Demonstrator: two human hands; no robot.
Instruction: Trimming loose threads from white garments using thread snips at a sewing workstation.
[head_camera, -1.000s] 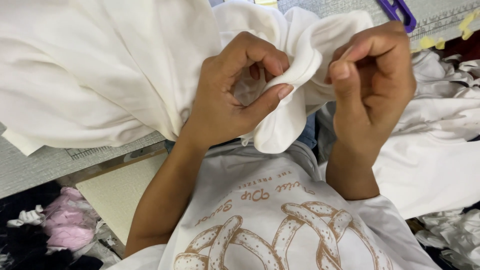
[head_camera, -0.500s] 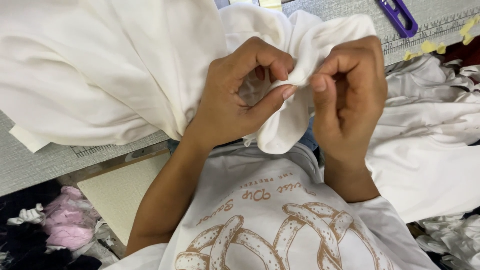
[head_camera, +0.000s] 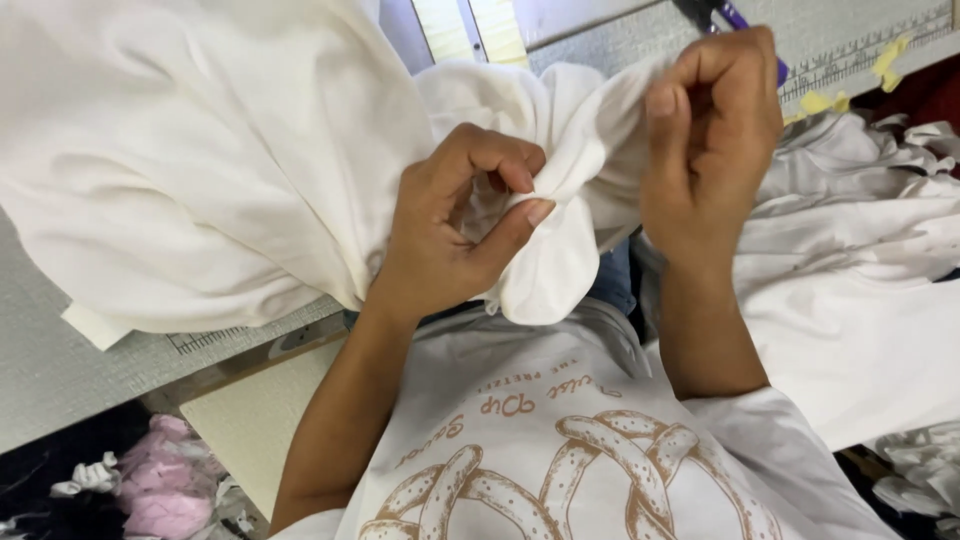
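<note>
Left hand pinches fold of white cloth between thumb and fingers. Right hand grips same cloth, bunched, just beside. Cloth raised over grey desk edge.

The cloth lies on the table, hanging past its near edge. Both hands, left and right, grip its fold between them (above the lap). More garments lie right; rags lie below the near-left edge.
</note>
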